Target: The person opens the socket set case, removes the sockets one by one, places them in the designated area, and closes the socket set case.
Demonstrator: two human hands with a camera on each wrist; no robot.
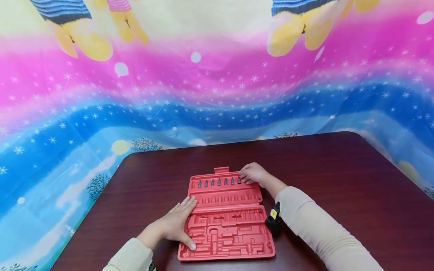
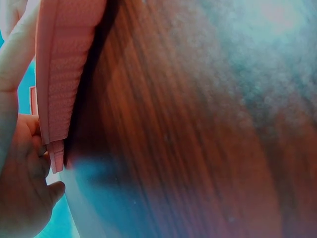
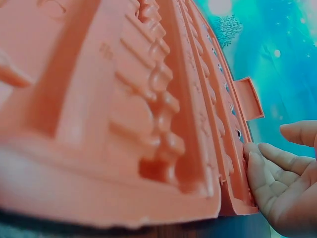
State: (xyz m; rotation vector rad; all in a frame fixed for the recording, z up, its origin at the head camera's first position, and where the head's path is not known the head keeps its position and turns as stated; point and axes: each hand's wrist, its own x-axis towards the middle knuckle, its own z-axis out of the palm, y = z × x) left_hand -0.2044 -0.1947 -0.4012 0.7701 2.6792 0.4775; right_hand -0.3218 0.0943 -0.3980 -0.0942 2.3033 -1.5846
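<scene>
An unfolded red plastic tool case (image 1: 234, 222) lies on the table, its moulded slots facing up. Along the far half runs a row of several dark screwdriver bits (image 1: 219, 182). My left hand (image 1: 174, 224) rests on the case's left edge with fingers spread, the thumb over the near half. At the right end of the bit row is my right hand (image 1: 254, 174). In the right wrist view its fingertips (image 3: 252, 156) touch the far slots, while the thumb stands apart. Whether a bit lies under those fingertips is hidden.
The dark wooden table (image 1: 322, 177) extends around the case. A red latch tab (image 1: 222, 169) sticks out from the far edge of the case. Behind the table hangs a colourful printed cloth (image 1: 217, 82). A black wrist camera (image 1: 273, 219) sits beside the case's right edge.
</scene>
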